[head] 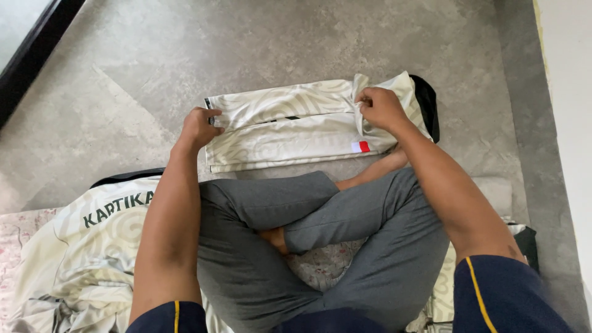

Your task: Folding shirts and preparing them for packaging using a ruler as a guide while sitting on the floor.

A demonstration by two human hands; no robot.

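Observation:
A cream patterned garment (290,126) with black trim lies folded into a long strip on the grey floor in front of my crossed legs. My left hand (198,126) pinches its left end, fingers closed on the fabric edge. My right hand (379,108) grips a bunched fold near the right end, lifted slightly off the floor. A small red and white patch (361,147) shows on the near edge under my right hand. The black collar part (427,102) pokes out at the far right.
A second cream garment (80,246) with dark lettering lies crumpled by my left knee on a floral mat (18,231). A dark frame (34,55) runs along the upper left. A pale wall (570,92) bounds the right side.

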